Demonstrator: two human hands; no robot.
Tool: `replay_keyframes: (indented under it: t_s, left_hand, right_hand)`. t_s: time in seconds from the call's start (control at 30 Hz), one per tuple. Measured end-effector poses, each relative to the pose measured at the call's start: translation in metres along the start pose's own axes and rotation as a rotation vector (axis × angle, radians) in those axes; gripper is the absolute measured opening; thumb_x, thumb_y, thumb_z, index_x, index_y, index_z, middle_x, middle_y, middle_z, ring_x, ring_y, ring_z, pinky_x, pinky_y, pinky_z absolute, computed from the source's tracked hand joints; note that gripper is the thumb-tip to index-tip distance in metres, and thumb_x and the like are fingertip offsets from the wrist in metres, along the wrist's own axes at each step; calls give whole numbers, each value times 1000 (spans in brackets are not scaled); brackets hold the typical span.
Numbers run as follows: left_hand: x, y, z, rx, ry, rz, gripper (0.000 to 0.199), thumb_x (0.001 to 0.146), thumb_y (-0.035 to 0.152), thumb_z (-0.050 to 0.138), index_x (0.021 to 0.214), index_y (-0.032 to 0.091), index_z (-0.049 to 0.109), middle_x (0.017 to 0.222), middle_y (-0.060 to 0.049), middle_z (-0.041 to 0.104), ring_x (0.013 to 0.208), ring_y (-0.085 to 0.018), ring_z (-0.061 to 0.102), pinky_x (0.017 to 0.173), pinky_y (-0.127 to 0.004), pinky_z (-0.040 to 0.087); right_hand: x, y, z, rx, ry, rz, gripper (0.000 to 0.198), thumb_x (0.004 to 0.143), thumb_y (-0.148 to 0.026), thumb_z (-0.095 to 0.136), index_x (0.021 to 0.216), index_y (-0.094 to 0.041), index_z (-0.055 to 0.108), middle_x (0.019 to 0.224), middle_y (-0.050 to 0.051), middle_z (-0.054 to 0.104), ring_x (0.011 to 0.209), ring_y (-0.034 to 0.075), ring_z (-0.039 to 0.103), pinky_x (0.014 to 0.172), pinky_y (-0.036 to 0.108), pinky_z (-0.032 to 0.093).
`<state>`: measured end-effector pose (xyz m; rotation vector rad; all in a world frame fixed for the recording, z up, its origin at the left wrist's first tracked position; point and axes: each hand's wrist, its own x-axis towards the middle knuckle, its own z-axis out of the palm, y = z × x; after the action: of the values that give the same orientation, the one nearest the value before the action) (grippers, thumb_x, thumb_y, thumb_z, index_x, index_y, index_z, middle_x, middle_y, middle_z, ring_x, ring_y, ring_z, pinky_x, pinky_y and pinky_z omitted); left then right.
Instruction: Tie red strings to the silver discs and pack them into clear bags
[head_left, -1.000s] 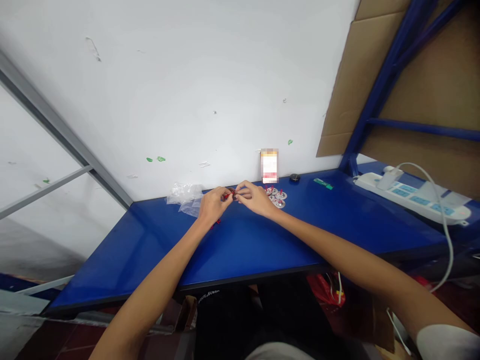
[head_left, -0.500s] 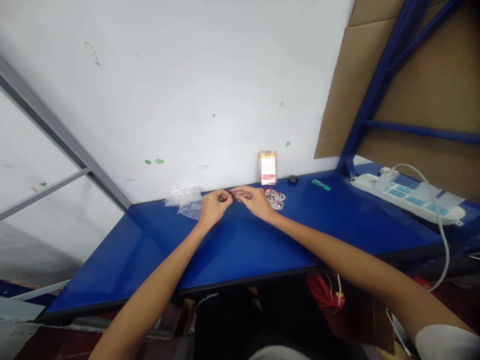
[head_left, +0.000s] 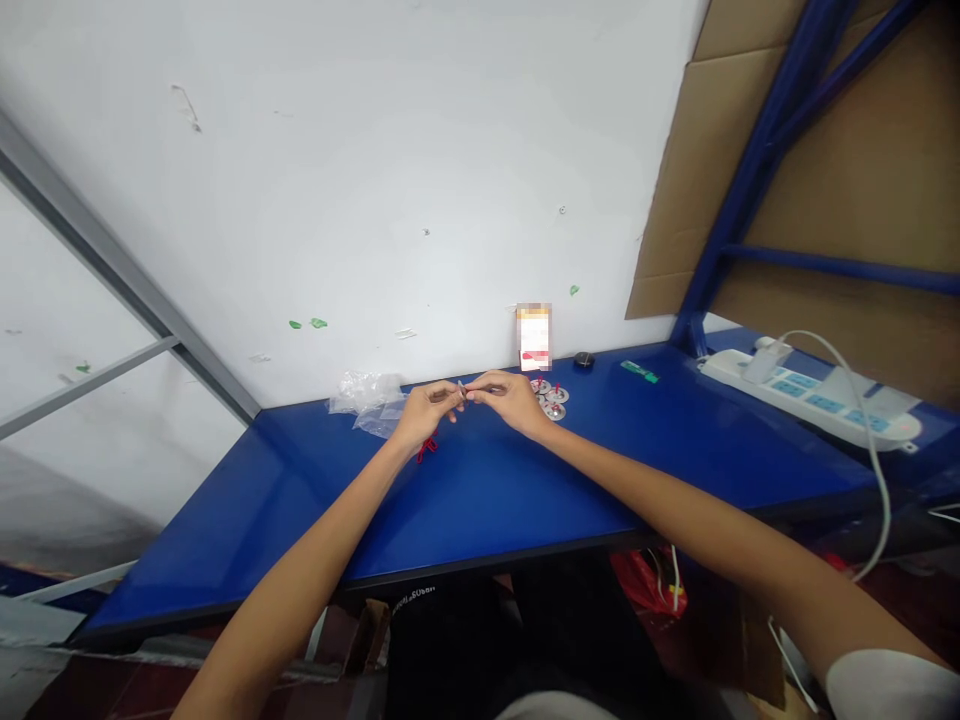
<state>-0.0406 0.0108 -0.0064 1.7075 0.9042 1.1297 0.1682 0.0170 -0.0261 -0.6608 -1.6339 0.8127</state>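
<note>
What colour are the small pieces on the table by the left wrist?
The small pieces are red; the head view shows them.

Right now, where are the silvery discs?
In the head view, the silvery discs lie on the blue table, just right of the right hand and near the bright upright panel.

2 hands [head_left: 427, 415] [head_left: 513, 402], at least 4 discs [head_left: 556, 411], 1 power strip [head_left: 810, 398], 1 table [head_left: 487, 500], 1 screen [head_left: 534, 335]

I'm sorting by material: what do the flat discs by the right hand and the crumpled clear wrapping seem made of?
Flat discs: probably metal, fairly shiny; pale silvery-grey with small bright glints, though plastic is possible.
Clear wrapping: likely thin, glossy plastic film; see-through, its creases catching light.
</note>
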Motion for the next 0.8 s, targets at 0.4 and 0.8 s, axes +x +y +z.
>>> replay_keyframes:
  t_s: [0.4,0.8]
  left_hand:
    - [0,0,3,-39,67,-81,40,75,50,90,86,15,76,77,-6,74,67,-17,67,62,-29,54]
    - [-2,5,0,360,-2,208,32,94,45,71,117,23,76,125,-9,73,111,-25,69,94,-38,57]
  right_hand:
    - [0,1,0,37,-16,68,26,90,-46,78,94,-21,84,97,6,80,83,21,76,80,34,64]
    - [12,-20,-27,-361,-255,-1,7,86,-19,70,86,-19,77,87,3,77,77,16,69,73,26,52]
